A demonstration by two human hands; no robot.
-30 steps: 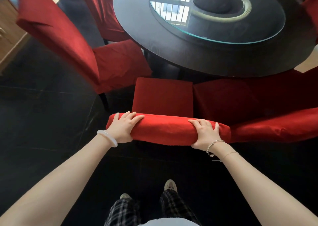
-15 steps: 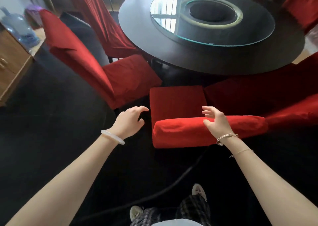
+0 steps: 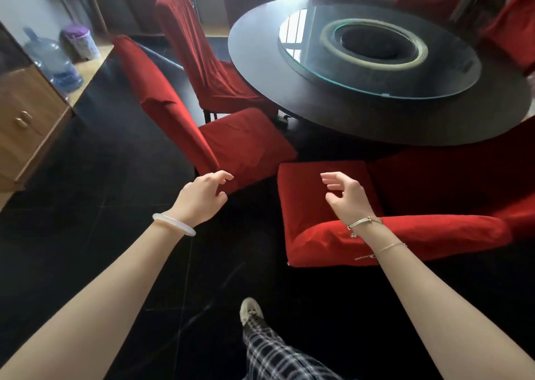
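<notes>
Between two red chairs, we hold both hands in the air, touching nothing. Our left hand (image 3: 202,198) has its fingers loosely curled around nothing, with the fingertips just beside the lower back corner of the left chair (image 3: 246,145) at eleven o'clock. Our right hand (image 3: 347,200) is just as slack and empty, and it hovers over the seat of the near chair (image 3: 434,234) at one o'clock.

The near chair sits square to the table (image 3: 260,90), its seat pointing at the rim and its back toward us, so we judge it already set in place. The left chair stands askew, with its back swung out toward ten o'clock and only one seat corner near the rim. We take it for the one to straighten next, which would explain why our left hand is nearest it. A glass turntable (image 3: 451,72) lies centred on the table at one o'clock.

At ten o'clock a water jug (image 3: 53,58) stands by the cabinet (image 3: 26,124). The view is blurred there, so we cannot tell whether it holds water. Behind it, a purple bin (image 3: 79,42) seems to be lined with a bag, and its contents are hidden. The cabinet drawers are closed.
</notes>
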